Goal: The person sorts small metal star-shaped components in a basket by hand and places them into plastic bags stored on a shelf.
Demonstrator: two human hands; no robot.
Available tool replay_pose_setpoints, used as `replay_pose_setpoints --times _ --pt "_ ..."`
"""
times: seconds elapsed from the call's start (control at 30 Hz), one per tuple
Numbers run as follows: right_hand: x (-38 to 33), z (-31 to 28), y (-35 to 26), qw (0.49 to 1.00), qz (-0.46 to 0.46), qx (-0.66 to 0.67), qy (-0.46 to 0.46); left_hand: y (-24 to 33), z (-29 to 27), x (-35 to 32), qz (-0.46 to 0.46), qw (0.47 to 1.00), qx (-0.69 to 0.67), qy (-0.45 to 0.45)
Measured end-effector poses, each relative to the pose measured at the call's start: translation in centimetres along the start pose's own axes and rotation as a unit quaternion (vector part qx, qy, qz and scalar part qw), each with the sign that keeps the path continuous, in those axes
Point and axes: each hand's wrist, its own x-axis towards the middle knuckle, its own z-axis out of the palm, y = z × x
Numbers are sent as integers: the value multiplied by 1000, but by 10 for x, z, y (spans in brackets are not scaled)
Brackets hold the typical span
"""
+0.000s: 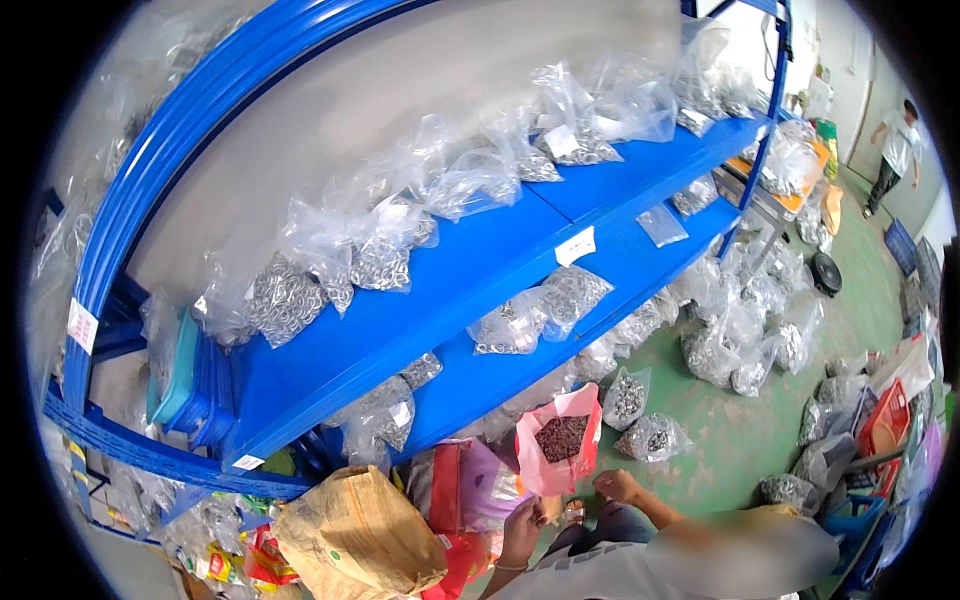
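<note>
An open pink-and-red bag [560,441] stands upright on the floor just ahead of my hands, with many small dark brown pieces [561,438] inside. My left hand [521,526] is by the bag's near edge, its fingers curled; whether they touch the bag is unclear. To the right of the bag's near corner is my right hand [618,487], its fingers bent together and partly hidden. What either hand holds, if anything, is too small to make out. Left of the bag lie a purple bag [492,487] and a large tan sack [360,530].
A blue shelf rack [480,270] fills the left and middle, with clear bags of metal rings [285,300] on it. More clear bags [720,350] lie on the green floor [715,420]. Red baskets [885,420] stand at right. Another person [900,150] is far right.
</note>
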Motion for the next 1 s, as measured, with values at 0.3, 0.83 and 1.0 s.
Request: replay_pose_setpoints --times 0.3,0.83,1.0 --pt "-41 -59 -142 955 -284 -20 86 2 66 24 -73 978 65 -185" --pt "-28 -152 -90 941 -94 323 36 -22 226 21 3 934 344 -94" --pt "-15 -154 -67 885 -126 449 -15 -21 232 36 42 917 387 -89"
